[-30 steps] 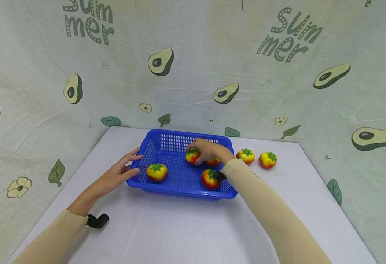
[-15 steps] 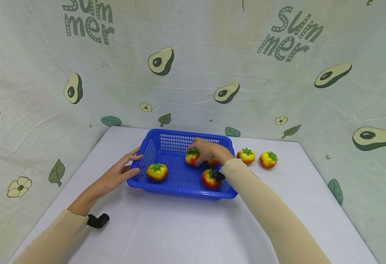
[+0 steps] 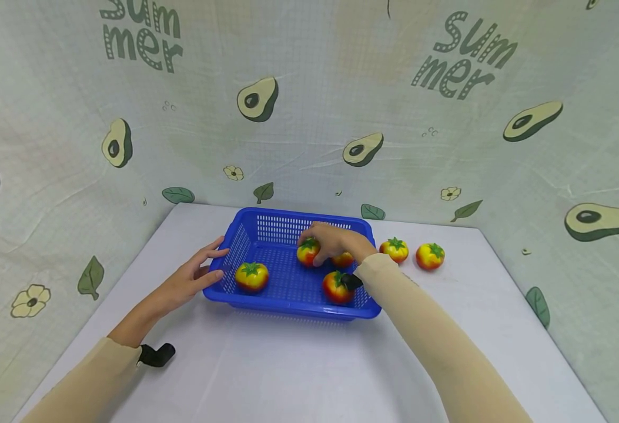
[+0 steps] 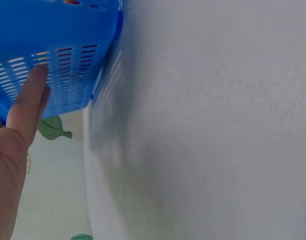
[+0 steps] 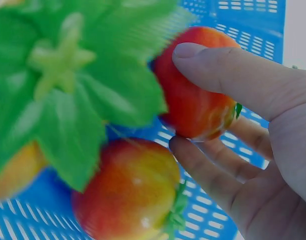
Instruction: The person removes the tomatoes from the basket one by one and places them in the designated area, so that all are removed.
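At the near side of the desk, two pale sleeves reach in toward a blue basket. By its left side is the left hand, fingers straight and spread, laid at the rim and wall rather than wrapped around them; how hard it presses I cannot tell. A light steadying touch there should be enough to stop the basket sliding.

Toward the front of the basket sit the left tomato, well apart from the rest, and the front tomato, under the right wrist. That one crowds the forearm, so a raised wrist would avoid nudging it.

Farther in, the right hand pinches the held tomato, thumb on one side, fingers on the other. It is inside the basket, right of the middle; whether it bears on the floor I cannot tell. A soft, even pinch should suit its smooth round skin, with the fingers clear of the neighbouring tomato, partly hidden by the hand.

Past the basket's right side, the inner loose tomato and outer loose tomato stand on the desk, and behind hangs a printed cloth.
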`<state>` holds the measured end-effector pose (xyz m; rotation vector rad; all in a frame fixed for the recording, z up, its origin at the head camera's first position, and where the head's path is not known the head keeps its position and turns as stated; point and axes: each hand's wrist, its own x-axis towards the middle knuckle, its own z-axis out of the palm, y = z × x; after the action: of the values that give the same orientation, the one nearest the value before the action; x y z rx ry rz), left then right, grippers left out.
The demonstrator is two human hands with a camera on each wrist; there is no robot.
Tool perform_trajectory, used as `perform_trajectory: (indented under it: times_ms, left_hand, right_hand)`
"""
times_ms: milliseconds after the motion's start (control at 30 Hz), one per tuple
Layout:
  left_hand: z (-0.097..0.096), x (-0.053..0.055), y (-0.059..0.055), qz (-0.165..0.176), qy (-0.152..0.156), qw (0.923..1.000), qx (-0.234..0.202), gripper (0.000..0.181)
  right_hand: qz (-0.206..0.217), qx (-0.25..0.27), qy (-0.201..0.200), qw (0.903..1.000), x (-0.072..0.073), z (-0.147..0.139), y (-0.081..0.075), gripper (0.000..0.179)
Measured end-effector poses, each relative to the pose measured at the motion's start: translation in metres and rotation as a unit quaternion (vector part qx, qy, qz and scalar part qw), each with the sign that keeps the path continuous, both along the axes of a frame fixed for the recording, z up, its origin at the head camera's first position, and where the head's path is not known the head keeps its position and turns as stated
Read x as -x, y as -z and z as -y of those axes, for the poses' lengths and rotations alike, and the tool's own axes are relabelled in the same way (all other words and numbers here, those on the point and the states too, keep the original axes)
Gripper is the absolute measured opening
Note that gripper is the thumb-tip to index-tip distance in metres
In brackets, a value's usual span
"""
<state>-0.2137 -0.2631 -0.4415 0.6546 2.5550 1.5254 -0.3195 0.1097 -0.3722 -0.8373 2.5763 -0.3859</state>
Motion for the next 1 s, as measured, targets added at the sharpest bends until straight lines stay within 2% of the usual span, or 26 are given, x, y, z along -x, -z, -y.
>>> perform_trajectory:
  times_ms: [433, 733, 1000]
  left_hand:
    - [0.001, -0.001, 0.001, 0.001, 0.001, 1.0000, -0.001, 0.054]
    - [-0.001, 0.001, 0.002, 0.003, 0.004, 1.0000, -0.004, 0.055]
    - [-0.001, 0.000, 0.000, 0.004, 0.000, 1.0000, -0.001, 0.055]
  right_hand:
    - [-0.034, 0.025, -0.024, 0.9988, -0.007, -0.024, -0.036, 0.055]
    - [-0.060, 0.031, -0.011, 0.9977, -0.013, -0.065, -0.062, 0.057]
    - [-0.084, 0.038, 0.010, 0.9957, -0.015, -0.104, -0.074, 0.056]
